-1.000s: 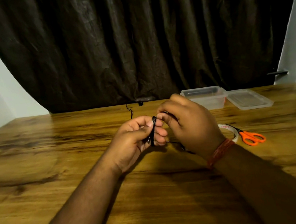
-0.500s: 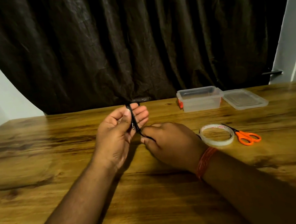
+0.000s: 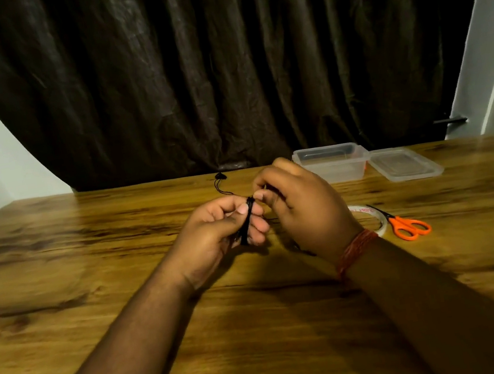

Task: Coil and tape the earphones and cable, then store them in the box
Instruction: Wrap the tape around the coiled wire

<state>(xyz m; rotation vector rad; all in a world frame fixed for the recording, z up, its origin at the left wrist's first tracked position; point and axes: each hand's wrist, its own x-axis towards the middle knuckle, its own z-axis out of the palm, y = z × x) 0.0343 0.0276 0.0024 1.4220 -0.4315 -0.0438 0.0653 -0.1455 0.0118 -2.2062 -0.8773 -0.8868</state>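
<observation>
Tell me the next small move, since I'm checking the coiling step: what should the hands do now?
Probably one more wrap: the left hand holds the black coil, the right hand pinches the strand beside it, and the earbud end trails uncoiled on the table.

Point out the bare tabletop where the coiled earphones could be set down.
Bare wood lies left of the left hand, out to the table edge, and in front between the forearms. The right side is crowded: tape roll and orange scissors beside the right hand, clear box and lid behind.
</observation>
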